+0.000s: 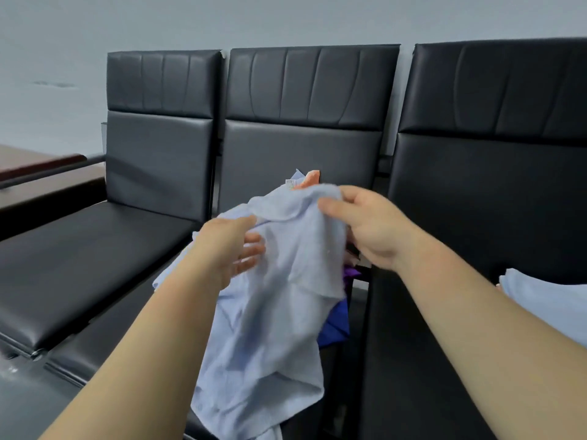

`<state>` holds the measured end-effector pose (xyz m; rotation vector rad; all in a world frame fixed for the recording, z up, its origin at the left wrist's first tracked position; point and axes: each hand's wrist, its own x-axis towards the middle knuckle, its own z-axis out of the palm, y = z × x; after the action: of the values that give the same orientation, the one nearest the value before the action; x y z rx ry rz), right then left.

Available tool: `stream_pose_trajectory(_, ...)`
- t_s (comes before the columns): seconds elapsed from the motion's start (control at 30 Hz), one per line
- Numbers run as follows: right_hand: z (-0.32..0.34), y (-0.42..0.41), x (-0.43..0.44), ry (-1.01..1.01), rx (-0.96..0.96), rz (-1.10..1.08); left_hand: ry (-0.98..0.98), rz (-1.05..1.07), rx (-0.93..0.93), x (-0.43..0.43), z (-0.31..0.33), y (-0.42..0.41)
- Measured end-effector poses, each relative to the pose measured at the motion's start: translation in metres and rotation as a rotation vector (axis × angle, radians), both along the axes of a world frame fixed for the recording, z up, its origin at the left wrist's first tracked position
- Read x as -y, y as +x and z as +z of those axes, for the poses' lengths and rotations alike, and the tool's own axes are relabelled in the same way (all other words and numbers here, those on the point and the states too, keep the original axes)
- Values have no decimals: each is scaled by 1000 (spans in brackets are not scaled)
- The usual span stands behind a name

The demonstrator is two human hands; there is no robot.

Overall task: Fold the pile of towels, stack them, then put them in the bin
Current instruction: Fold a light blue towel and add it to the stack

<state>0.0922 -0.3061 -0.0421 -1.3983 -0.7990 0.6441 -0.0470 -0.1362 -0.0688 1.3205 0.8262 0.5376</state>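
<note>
Blue towel (pixel 270 296), gripped by both hands (pixel 371 230)

A pale blue towel (pixel 279 281) hangs rumpled (unfolded) before a heap of orange, purple and blue towels (pixel 333 325).

Both bare forearms extend forward and converge at chest height, the left hand (pixel 235 246) and right hand (pixel 365 227) each pinching the light blue towel (pixel 286 296) between thumb and fingers.
</note>
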Motion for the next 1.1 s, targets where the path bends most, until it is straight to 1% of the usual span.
stream_pose_trajectory(0.1, 19, 3, 5, 158, -191, -18, -137, -30, -77, 12, -3, 1)
stream_pose_trajectory(0.2, 29, 3, 0, 261, -338, -7, -265, -44, -50, 17, -5, 2)
stream_pose_trajectory(0.27, 32, 1, -7, 265, -376, -9, -423, -73, 22, 20, -6, 4)
stream_pose_trajectory(0.33, 33, -5, -11, 219, -418, 39, -594, -98, 99, 25, -9, 7)
stream_pose_trajectory(0.4, 33, -11, -11, 169, -427, 144, -713, -74, 277, 35, -6, 11)
stream_pose_trajectory(0.47, 30, -9, -9, 146, -434, 213, -746, -18, 453, 42, 1, 16)
stream_pose_trajectory(0.5, 29, -10, -6, 139, -447, 218, -730, 8, 496, 44, 3, 19)
stream_pose_trajectory(0.57, 33, -17, 8, 117, -458, 222, -632, 58, 478, 40, 0, 29)
stream_pose_trajectory(0.67, 27, -9, 34, -27, -350, 156, -366, 66, 423, 36, -2, 37)
stream_pose_trajectory(0.73, 18, -4, 56, -104, -246, 156, -131, 2, 348, 41, -1, 40)
stream_pose_trajectory(0.77, 14, 0, 67, -164, -201, 145, 14, -97, 267, 49, 2, 42)
stream_pose_trajectory(0.83, 1, 9, 95, -298, -132, 68, 257, -423, 89, 72, 0, 48)
stream_pose_trajectory(0.9, -15, 26, 131, -456, -109, -41, 352, -755, -50, 102, -1, 57)
stream_pose_trajectory(0.93, -23, 30, 158, -498, -121, -91, 335, -887, -96, 124, -6, 63)
stream_pose_trajectory(1.0, -36, 35, 200, -526, -173, -163, 310, -989, -156, 154, -15, 75)
stream_pose_trajectory(1.1, -58, 46, 248, -513, -245, -309, 345, -965, -263, 189, -34, 90)
